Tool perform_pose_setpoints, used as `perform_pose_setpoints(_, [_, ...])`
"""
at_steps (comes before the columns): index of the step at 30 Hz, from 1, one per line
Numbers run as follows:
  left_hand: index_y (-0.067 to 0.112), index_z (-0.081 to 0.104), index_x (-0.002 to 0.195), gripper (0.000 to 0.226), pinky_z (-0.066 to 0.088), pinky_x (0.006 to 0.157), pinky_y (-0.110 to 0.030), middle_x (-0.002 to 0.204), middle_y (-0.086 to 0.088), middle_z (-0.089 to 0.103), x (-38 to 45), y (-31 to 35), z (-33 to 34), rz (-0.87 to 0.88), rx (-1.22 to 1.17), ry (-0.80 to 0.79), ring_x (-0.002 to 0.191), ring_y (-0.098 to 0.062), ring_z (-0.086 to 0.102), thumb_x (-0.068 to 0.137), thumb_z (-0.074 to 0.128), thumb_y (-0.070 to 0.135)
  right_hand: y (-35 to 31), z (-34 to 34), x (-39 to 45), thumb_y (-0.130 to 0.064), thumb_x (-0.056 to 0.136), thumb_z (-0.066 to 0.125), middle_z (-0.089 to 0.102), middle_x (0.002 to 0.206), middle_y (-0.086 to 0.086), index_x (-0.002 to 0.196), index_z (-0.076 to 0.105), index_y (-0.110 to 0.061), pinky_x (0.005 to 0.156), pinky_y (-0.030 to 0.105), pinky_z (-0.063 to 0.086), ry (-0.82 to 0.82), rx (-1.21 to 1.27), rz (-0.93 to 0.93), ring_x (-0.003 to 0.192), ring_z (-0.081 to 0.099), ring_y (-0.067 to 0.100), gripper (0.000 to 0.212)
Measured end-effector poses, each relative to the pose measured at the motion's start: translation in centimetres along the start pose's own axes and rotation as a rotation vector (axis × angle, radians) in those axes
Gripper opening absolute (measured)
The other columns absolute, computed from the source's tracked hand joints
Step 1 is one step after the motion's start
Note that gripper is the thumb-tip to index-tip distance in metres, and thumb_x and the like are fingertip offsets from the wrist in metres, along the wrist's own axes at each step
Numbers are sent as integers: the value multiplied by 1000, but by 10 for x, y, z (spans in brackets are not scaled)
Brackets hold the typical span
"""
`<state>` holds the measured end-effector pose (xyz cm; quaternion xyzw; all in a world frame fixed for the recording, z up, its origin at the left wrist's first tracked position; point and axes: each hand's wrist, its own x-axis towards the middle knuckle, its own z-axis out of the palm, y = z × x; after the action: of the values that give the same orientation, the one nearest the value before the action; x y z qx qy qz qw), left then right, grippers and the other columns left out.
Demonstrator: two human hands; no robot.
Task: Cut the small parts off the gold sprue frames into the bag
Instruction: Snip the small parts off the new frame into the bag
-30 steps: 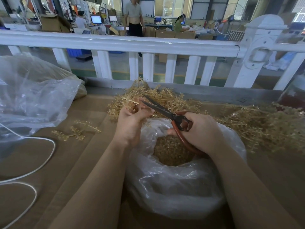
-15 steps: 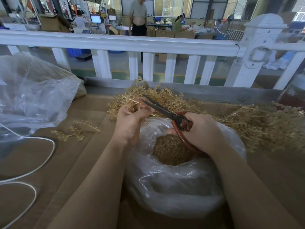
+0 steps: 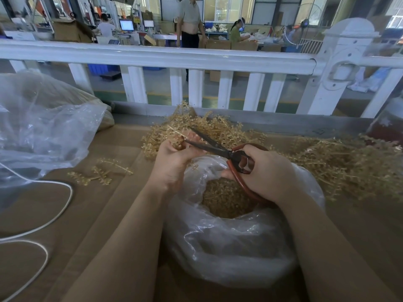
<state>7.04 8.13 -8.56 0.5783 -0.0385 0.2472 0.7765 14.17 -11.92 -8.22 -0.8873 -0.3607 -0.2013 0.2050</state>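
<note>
Head view: gold sprue frame (image 3: 174, 132) sits in the left hand (image 3: 174, 162), fingers curled round its near end, held just past the far rim of the bag (image 3: 229, 243). Its long axis runs near-right to far-left, free end sticking out up and away from the hand. Right hand (image 3: 268, 173) grips the red loop handles of the scissors (image 3: 218, 147); blades parted, tips pointing left at the frame, right where it leaves the left fingers. So the cut line lies left of the right hand, and the blades cross the frame's axis at an angle. Looks like the next snip needs only a squeeze, no reach. The bag mouth is open directly below and near of the blades, already holding a heap of cut parts (image 3: 224, 199), so offcuts should drop in; anything flicked far could land in the pile instead.

Outward: big pile of uncut frames (image 3: 340, 162) on the surface to the right and far side, a few loose frames (image 3: 100, 173) to the left, second clear bag (image 3: 43, 127) far left, white cable (image 3: 54, 210) looping near left. White railing (image 3: 174, 57) behind the surface.
</note>
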Motion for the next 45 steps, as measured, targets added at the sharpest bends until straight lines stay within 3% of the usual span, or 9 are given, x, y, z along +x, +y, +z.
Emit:
perform_pose_setpoints(2, [-4,69,82,16,55,79,-34,86,-16,71,0,0,-1,-8,19,-17,84,-29,70,67,70,-7,1,0,0,-96,71,38,51,66,-23,83,53,-35,51,10,29,-1,1,-8,57,44,-8,63])
perform_pose_setpoints(7, [10,74,73,19,54,72,-24,79,-7,73,-1,5,-4,-37,12,-59,77,-19,71,65,70,-8,2,-1,2,-98,68,35,58,71,-20,87,60,-33,53,12,35,-7,-26,-6,60,49,-1,72])
perform_pose_setpoints(14, [-2,68,82,22,55,78,-29,85,-15,69,0,4,-8,-81,33,-54,83,-26,68,64,79,-7,2,-1,2,-99,68,31,61,70,-17,86,64,-30,54,16,38,-8,-31,0,60,53,4,79])
perform_pose_setpoints(19, [8,75,73,18,55,70,-24,77,-7,74,-1,6,-6,-77,1,-55,74,-19,71,66,73,-7,3,1,2,-97,69,35,63,73,-16,89,64,-32,58,21,45,-32,-25,14,65,58,6,75])
perform_pose_setpoints(24, [13,76,70,19,54,76,-29,77,-7,71,-1,5,-7,-87,36,-39,79,-24,66,63,75,-4,2,1,0,-95,71,35,61,70,-16,86,63,-31,52,15,37,10,-40,-16,61,53,4,71])
perform_pose_setpoints(28, [13,77,75,22,54,72,-24,81,-5,74,-2,6,-6,-66,54,-79,79,-19,70,62,81,-4,1,1,0,-94,72,38,58,67,-18,84,61,-34,50,12,32,42,-46,-23,57,48,0,65])
perform_pose_setpoints(36, [14,78,73,17,55,70,-23,76,-3,74,-3,7,-7,-83,6,-88,74,-15,71,59,82,4,2,3,0,-97,70,36,57,63,-18,79,61,-32,50,12,35,62,-25,-13,55,48,-2,70])
perform_pose_setpoints(45, [12,79,76,17,56,72,-24,77,-7,74,-4,6,-9,-76,6,-80,75,-18,71,60,84,8,4,2,0,-96,70,35,61,70,-18,87,62,-33,52,12,34,46,-22,-37,60,52,4,71])
